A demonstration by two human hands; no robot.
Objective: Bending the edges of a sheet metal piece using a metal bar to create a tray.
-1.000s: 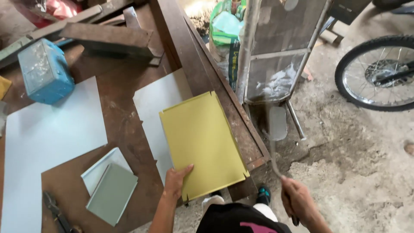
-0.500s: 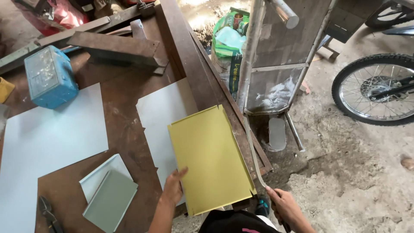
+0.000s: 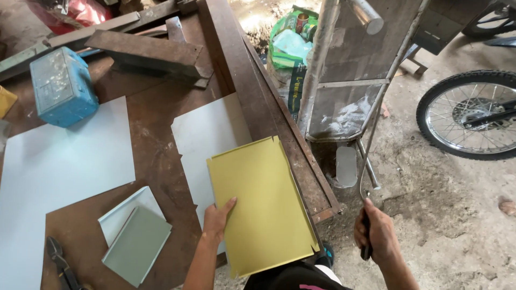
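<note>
the left hand (image 3: 217,219) lies flat on the yellow sheet (image 3: 263,207) overhanging the surface's (image 3: 156,156) near edge, the right hand (image 3: 376,233) grips a lever handle (image 3: 366,236); the sheet may slip.

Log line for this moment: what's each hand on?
left hand: flat on yellow sheet | right hand: gripping dark handle of thin rod | sheet: on rusty workbench, overhanging near edge

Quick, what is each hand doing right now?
Left hand: open, flat on the yellow sheet.
Right hand: closed around a dark lever handle.
</note>
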